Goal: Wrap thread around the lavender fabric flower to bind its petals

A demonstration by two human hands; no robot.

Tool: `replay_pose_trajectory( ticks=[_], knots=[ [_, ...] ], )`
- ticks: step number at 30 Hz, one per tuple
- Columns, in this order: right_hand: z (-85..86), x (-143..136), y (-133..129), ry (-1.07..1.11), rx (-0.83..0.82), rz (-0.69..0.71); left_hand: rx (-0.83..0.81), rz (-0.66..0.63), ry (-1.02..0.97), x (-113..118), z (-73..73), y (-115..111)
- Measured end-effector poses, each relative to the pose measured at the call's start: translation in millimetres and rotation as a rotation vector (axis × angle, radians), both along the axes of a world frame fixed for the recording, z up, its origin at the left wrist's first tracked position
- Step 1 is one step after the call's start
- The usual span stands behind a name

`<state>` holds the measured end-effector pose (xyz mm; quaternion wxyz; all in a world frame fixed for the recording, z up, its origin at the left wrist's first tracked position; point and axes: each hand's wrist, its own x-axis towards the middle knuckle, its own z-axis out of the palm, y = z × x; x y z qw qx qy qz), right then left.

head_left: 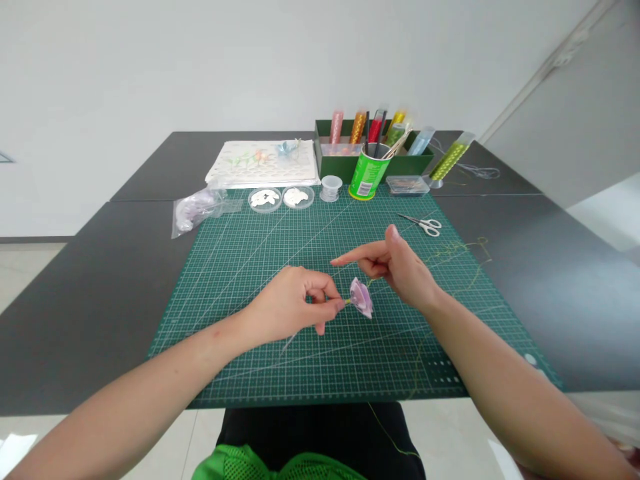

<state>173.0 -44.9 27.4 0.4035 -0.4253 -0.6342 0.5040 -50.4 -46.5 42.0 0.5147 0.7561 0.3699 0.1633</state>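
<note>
My left hand (300,303) pinches the thin stem of a small pale purple flower (361,298) between thumb and fingertips. The flower's head points right, and a fine wire tail (290,341) shows below the hand. Just above and right of the flower is my right hand (395,263), its index finger stretched left, thumb raised and other fingers curled in. A yellow-green thread (371,282) runs from beside the flower to those curled fingers. More of the thread lies loosely on the green cutting mat (240,267) to the right. The exact grip on it is partly hidden.
White-handled scissors (425,224) lie beyond my right hand. Farther back stand a green can (369,175) of sticks, a dark green box (340,166) of thread spools and two dishes (265,209) of white pieces. A plastic bag (193,212) rests at left.
</note>
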Motion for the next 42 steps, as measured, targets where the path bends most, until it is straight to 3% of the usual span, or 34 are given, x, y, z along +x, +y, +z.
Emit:
replay_pose_trajectory(
  ticks=[8, 12, 18, 25, 28, 32, 35, 38, 42],
  knots=[
    [0.7, -2.0, 4.2, -0.046, -0.117, -0.021, -0.149, 0.041, -0.147, -1.4, 5.6, 1.8],
    [-2.9, -1.9, 6.2, -0.031, -0.188, -0.021, -0.072, 0.126, -0.24, -2.0, 5.7, 4.7],
    [0.0, -0.8, 5.0, 0.044, -0.134, 0.068, 0.009, 0.266, -0.306, -2.4, 2.1, 10.8],
    [2.1, -3.0, -2.3, 0.129, -0.1, 0.173, 0.454, 0.385, -0.046, -1.3, -8.0, 11.2],
    [2.0, -4.7, -4.4, 0.155, -0.102, 0.213, 0.469, 0.398, -0.027, -0.9, -8.8, 9.2],
    [3.8, -8.0, -3.7, 0.199, -0.17, 0.215, 0.357, 0.432, -0.115, -2.2, -5.0, 9.7],
    [1.4, -8.9, 0.7, 0.287, -0.287, 0.058, 0.239, 0.475, -0.23, -3.7, -4.0, 13.6],
    [-7.2, -6.9, 8.1, 0.327, -0.359, -0.26, 0.164, 0.498, -0.322, -3.9, -6.1, 17.0],
    [-19.0, -5.4, 15.2, 0.15, -0.153, -0.636, 0.114, 0.49, -0.375, -2.5, -7.8, 17.0]
  ],
)
